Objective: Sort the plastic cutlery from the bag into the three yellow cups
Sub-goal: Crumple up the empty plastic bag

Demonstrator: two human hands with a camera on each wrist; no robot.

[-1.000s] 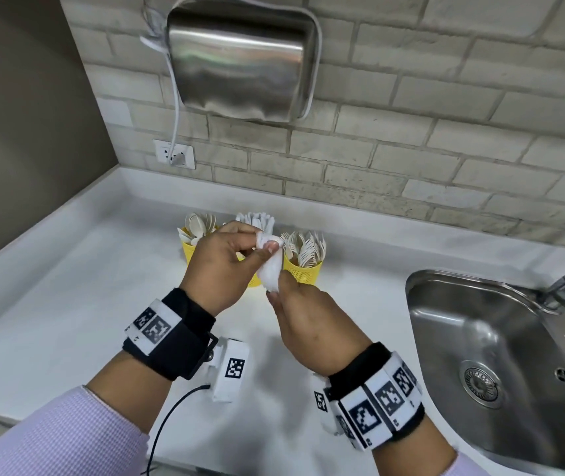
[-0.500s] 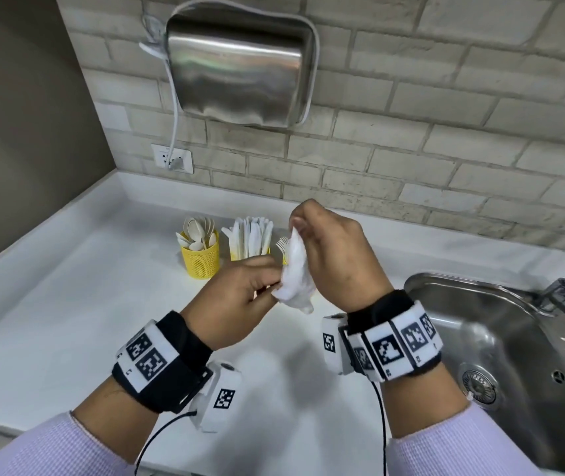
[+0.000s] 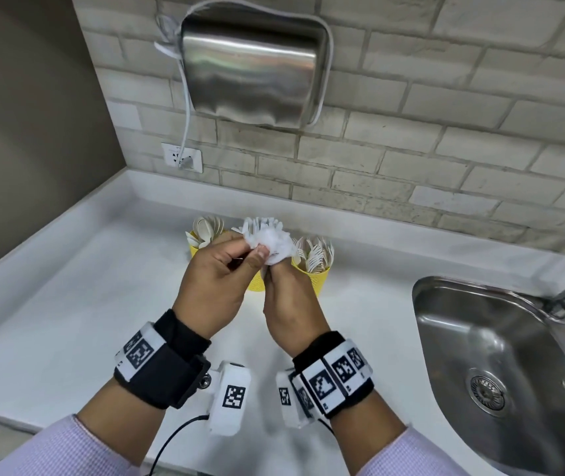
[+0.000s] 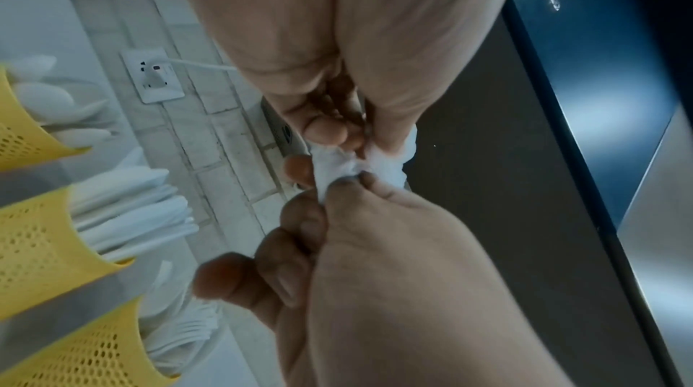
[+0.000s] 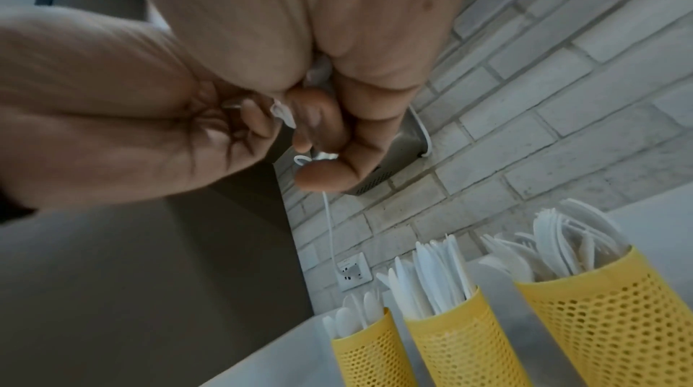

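Bag (image 3: 272, 242) now balled up, crinkly white, pinched by left hand (image 3: 217, 280) & right hand (image 3: 289, 304)

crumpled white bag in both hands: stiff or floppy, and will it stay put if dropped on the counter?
Likely floppy: the bag is scrunched into a wad between the left hand and right hand. Probably very light, since a fingertip pinch holds it. Set on the counter, it may spring partly open and drift rather than stay put.

Crumpled thin white plastic bag (image 3: 272, 242), perforated yellow plastic cups (image 5: 615, 313), smooth white counter (image 3: 68, 304), shiny steel sink (image 3: 500, 355), brushed-metal wall dryer (image 3: 250, 67), rough brick wall (image 3: 446, 115).
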